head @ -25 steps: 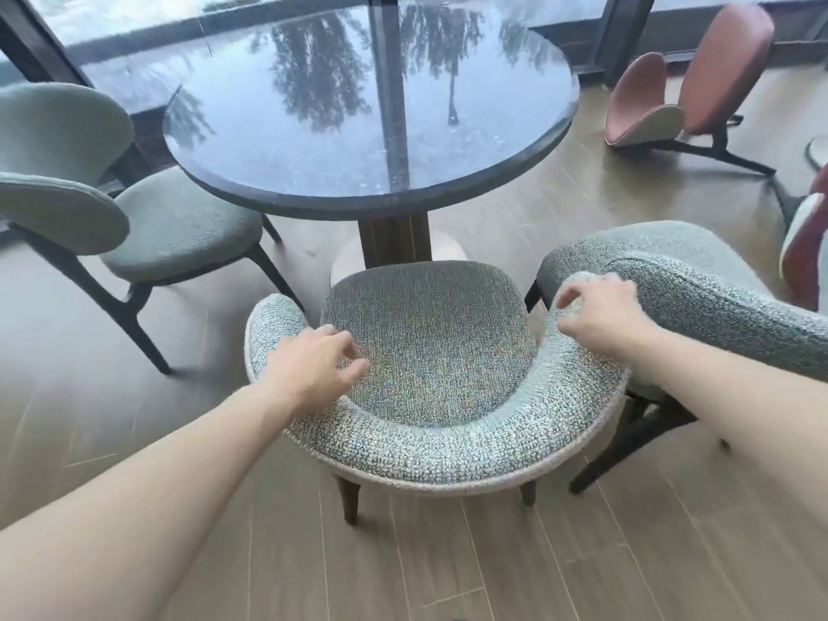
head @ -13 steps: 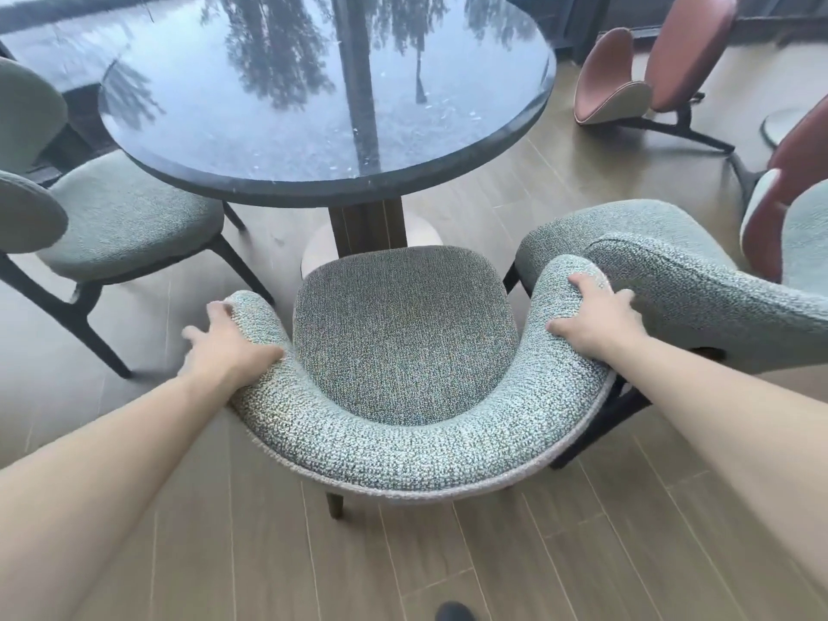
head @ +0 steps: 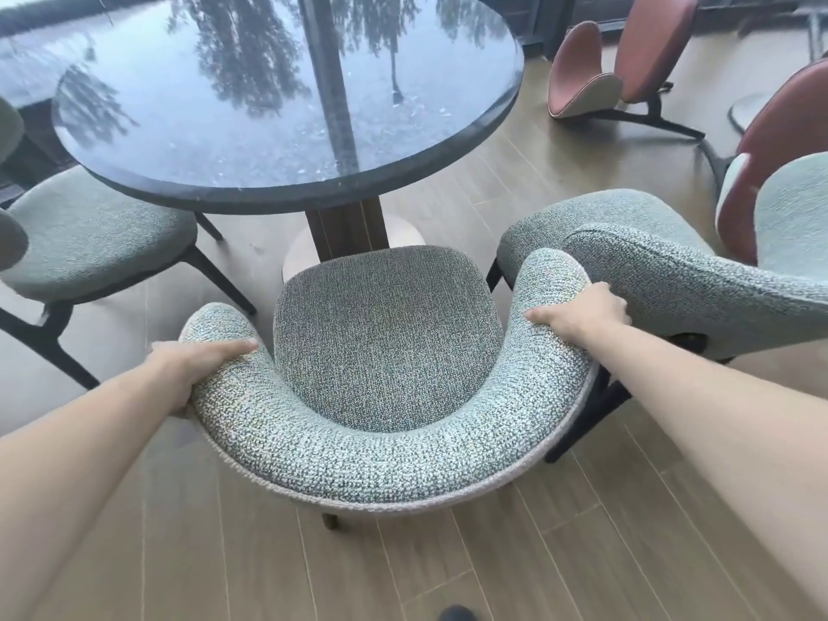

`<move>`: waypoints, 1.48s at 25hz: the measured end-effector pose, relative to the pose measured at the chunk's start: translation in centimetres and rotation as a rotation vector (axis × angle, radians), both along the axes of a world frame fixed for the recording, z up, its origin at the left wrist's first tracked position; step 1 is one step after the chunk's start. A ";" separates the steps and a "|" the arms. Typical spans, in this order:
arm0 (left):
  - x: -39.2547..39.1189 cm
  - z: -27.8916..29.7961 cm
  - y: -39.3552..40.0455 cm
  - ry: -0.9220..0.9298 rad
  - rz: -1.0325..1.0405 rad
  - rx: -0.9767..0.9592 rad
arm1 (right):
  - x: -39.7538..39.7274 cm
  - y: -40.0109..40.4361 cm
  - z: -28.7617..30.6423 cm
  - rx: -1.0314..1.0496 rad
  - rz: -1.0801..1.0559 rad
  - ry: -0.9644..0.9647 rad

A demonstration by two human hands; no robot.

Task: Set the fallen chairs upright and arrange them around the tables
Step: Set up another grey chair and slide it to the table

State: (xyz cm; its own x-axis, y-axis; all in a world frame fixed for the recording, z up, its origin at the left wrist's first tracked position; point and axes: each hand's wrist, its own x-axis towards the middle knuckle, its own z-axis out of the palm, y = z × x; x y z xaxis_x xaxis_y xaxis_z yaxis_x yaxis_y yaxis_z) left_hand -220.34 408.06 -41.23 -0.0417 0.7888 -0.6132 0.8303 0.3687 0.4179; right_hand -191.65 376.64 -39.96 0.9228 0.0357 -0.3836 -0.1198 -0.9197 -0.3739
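Chair (head: 385, 342), green tweed, upright at the near side of the round table (head: 286, 105), its seat facing the pedestal (head: 347, 230); only one leg tip shows under the curved backrest, the rest hidden by the upholstery. Left hand (head: 197, 365) grips the left end of the backrest, thumb lying along the top, fingers wrapped round the outside and out of sight. Right hand (head: 582, 313) grips the right end likewise, thumb on the inner face, fingers curled over the outer edge; both forearms reach in straight from the bottom corners. Seat pad darker grey-green, backrest paler and speckled, a horseshoe shape with a pale piped lower edge. Second green chair (head: 672, 271) stands just beside it on the right, touching or nearly touching the right hand, partly cut off by the frame. Third green chair (head: 89, 235) stands at the table's left, backrest cropped. Red chair (head: 627, 69) lies tipped on the floor (head: 448, 553) beyond; another red chair (head: 779, 145) at the right edge, largely hidden, attitude unclear.
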 end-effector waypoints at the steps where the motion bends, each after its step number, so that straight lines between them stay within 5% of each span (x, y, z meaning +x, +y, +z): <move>1: -0.2 0.1 0.1 0.000 -0.031 -0.041 | 0.0 0.0 0.1 -0.003 0.007 0.015; 12: -6.3 -0.3 6.1 0.018 -0.160 0.003 | -6.2 2.6 -0.1 -0.027 0.027 0.010; 22: -24.3 -0.3 13.6 0.101 0.014 -0.037 | -17.4 13.1 0.7 -0.004 0.280 0.115; 28: -33.5 -9.5 26.0 0.128 -0.050 -0.052 | -21.6 17.3 0.3 -0.036 0.343 0.167; 37: -28.4 -3.6 25.8 0.094 0.000 0.057 | -21.8 21.0 1.7 -0.026 0.297 0.239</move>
